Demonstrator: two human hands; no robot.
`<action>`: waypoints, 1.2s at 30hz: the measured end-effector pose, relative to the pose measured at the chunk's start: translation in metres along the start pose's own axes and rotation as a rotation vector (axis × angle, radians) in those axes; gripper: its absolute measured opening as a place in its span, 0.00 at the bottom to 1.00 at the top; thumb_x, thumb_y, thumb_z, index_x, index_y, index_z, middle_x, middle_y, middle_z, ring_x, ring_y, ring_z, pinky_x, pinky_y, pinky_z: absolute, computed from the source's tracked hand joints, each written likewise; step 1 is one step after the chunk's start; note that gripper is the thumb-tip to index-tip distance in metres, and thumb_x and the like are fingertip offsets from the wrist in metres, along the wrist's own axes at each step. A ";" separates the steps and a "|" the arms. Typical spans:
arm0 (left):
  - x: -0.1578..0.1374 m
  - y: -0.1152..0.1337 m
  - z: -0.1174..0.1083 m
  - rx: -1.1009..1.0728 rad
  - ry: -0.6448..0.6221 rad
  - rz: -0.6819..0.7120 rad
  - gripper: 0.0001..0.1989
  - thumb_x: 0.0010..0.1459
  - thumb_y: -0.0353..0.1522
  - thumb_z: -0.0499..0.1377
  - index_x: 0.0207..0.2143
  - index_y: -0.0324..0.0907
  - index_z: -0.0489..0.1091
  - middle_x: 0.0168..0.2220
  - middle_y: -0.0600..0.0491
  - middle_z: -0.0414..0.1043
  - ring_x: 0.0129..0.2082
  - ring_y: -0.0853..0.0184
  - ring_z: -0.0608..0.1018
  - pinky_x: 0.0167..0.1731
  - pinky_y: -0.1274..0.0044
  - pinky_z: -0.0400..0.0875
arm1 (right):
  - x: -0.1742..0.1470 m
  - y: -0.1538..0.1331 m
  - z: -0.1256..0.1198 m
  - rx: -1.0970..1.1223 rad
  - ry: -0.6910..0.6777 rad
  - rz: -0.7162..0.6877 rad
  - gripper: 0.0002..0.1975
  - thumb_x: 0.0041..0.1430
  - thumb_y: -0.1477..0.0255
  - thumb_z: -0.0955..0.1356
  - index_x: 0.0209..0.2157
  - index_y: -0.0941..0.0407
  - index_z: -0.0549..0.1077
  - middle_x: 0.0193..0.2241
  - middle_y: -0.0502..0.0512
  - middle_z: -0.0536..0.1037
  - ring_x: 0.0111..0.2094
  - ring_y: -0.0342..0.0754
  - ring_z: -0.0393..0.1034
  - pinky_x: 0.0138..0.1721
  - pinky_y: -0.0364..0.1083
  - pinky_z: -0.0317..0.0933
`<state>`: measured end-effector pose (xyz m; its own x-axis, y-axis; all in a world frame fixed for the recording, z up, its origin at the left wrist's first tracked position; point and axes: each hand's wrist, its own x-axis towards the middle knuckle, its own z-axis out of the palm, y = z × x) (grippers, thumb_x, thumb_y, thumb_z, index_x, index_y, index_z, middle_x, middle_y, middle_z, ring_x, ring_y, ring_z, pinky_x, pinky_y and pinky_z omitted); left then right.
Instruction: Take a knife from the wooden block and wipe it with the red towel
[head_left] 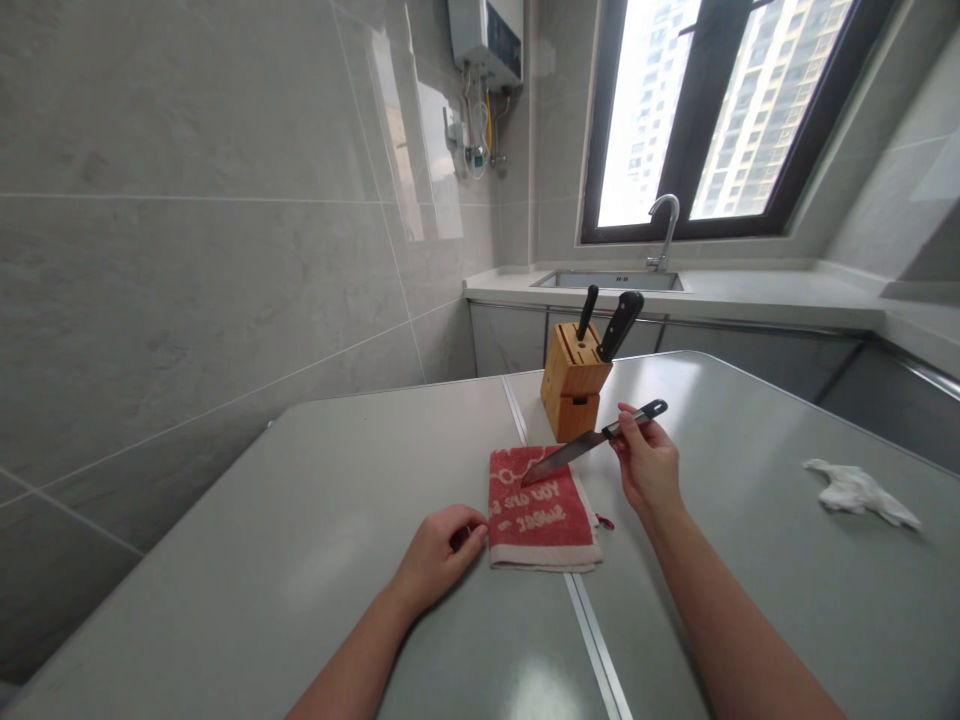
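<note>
My right hand (pixel 646 462) grips the black handle of a kitchen knife (pixel 581 448), whose blade slants down to the left with its tip resting on a folded red towel (pixel 541 510) with white lettering. My left hand (pixel 442 548) lies curled on the grey tabletop (pixel 300 540), fingertips touching the towel's left edge. Just behind the towel stands a wooden knife block (pixel 574 385) with two black-handled knives (pixel 619 325) sticking out of it.
A crumpled white cloth (pixel 859 492) lies on the table at the right. A seam (pixel 592 640) runs down the tabletop under the towel. Behind are a counter with a sink (pixel 607 281) and tap (pixel 666 230), a window and a tiled wall on the left.
</note>
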<state>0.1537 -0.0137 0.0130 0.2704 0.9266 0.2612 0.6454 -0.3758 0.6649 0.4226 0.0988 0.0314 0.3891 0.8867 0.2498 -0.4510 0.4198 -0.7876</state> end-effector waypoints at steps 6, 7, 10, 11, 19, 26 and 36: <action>0.000 0.000 0.000 -0.003 0.005 -0.007 0.14 0.58 0.37 0.49 0.33 0.40 0.72 0.29 0.51 0.72 0.27 0.68 0.71 0.30 0.78 0.64 | -0.001 0.001 0.000 -0.047 -0.012 -0.008 0.18 0.45 0.65 0.72 0.39 0.57 0.73 0.24 0.47 0.67 0.21 0.36 0.57 0.21 0.39 0.56; 0.000 0.000 0.000 -0.005 0.007 -0.008 0.14 0.58 0.37 0.49 0.32 0.41 0.72 0.29 0.51 0.72 0.27 0.68 0.71 0.30 0.78 0.64 | -0.001 0.000 0.000 -0.050 -0.016 -0.006 0.18 0.45 0.65 0.72 0.39 0.57 0.73 0.25 0.48 0.68 0.22 0.36 0.57 0.21 0.39 0.56; 0.000 0.000 0.000 -0.014 0.008 -0.014 0.13 0.58 0.37 0.50 0.33 0.41 0.72 0.29 0.51 0.72 0.27 0.68 0.71 0.30 0.78 0.65 | -0.002 0.000 0.001 -0.070 -0.021 0.000 0.20 0.44 0.66 0.72 0.42 0.56 0.72 0.29 0.49 0.71 0.23 0.37 0.59 0.23 0.39 0.57; 0.000 0.000 0.000 -0.016 0.009 -0.015 0.13 0.58 0.37 0.50 0.32 0.41 0.72 0.29 0.51 0.72 0.27 0.68 0.71 0.29 0.79 0.65 | -0.002 0.000 0.001 -0.078 -0.023 0.000 0.21 0.43 0.67 0.73 0.42 0.56 0.72 0.29 0.49 0.71 0.23 0.37 0.60 0.23 0.40 0.57; 0.000 0.002 0.000 -0.006 0.010 -0.011 0.14 0.58 0.37 0.50 0.32 0.41 0.72 0.29 0.51 0.72 0.27 0.68 0.70 0.29 0.79 0.64 | -0.005 -0.001 0.004 -0.117 -0.079 0.039 0.21 0.44 0.65 0.73 0.42 0.55 0.72 0.31 0.50 0.74 0.25 0.39 0.63 0.25 0.40 0.59; 0.000 0.002 0.000 0.006 0.012 -0.006 0.14 0.58 0.37 0.50 0.32 0.40 0.72 0.28 0.51 0.72 0.26 0.69 0.70 0.28 0.79 0.64 | -0.008 -0.001 0.006 -0.185 -0.149 0.035 0.20 0.49 0.60 0.68 0.43 0.54 0.70 0.34 0.53 0.77 0.36 0.45 0.70 0.35 0.45 0.65; 0.000 0.002 0.000 -0.005 0.005 -0.005 0.14 0.58 0.37 0.50 0.33 0.41 0.72 0.29 0.52 0.72 0.27 0.69 0.70 0.29 0.79 0.63 | -0.009 0.003 0.004 -0.139 -0.197 0.112 0.21 0.50 0.56 0.67 0.43 0.54 0.69 0.28 0.51 0.77 0.31 0.45 0.73 0.37 0.47 0.66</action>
<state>0.1552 -0.0141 0.0141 0.2634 0.9286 0.2615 0.6434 -0.3711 0.6695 0.4140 0.0928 0.0290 0.1727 0.9524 0.2512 -0.3626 0.2986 -0.8828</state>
